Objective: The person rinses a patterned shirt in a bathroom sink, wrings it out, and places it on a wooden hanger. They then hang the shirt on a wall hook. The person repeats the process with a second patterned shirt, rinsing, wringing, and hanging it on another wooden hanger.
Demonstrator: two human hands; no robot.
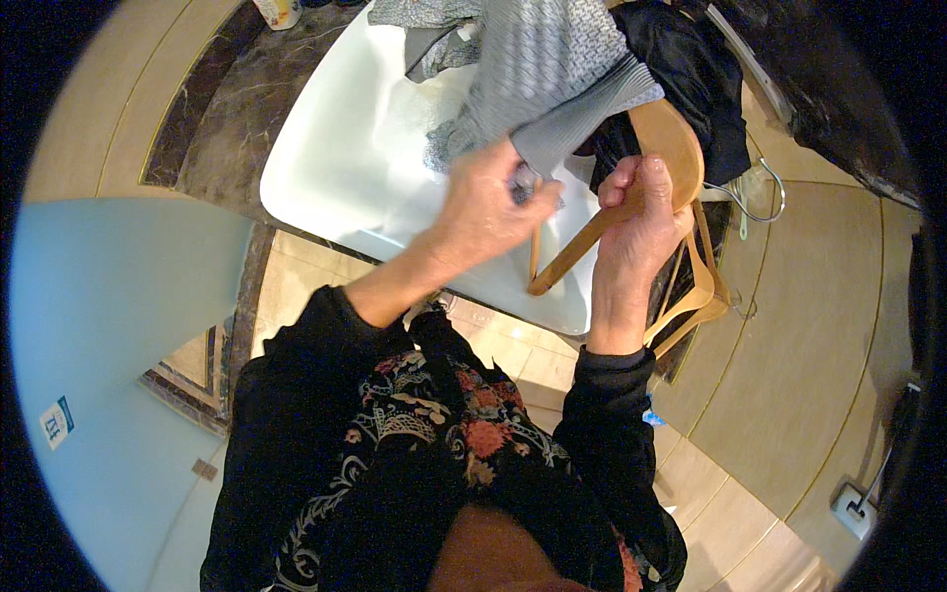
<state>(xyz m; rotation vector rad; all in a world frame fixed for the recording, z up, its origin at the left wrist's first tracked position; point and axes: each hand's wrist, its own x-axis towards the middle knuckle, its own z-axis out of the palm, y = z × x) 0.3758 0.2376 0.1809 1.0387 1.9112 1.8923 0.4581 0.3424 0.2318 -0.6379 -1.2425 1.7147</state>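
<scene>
My right hand (640,203) grips a wooden clothes hanger (669,140) near its shoulder end, over the front right of a white bathtub or basin (311,170). A grey knitted garment (547,66) hangs partly on the hanger, its ribbed hem lying across the wood. My left hand (496,196), somewhat blurred, pinches the lower edge of the knit, with a bunched part of it between thumb and fingers. The upper part of the garment runs out of the top of the view. Beyond it, more grey knit fabric (422,13) lies at the tub's far rim.
Black cloth (688,81) lies to the right behind the hanger. Several more wooden hangers (692,296) rest on the dark marble ledge at the right. A printed container (279,11) stands on the marble (259,96) at the upper left. A pale blue panel (118,296) rises at the left.
</scene>
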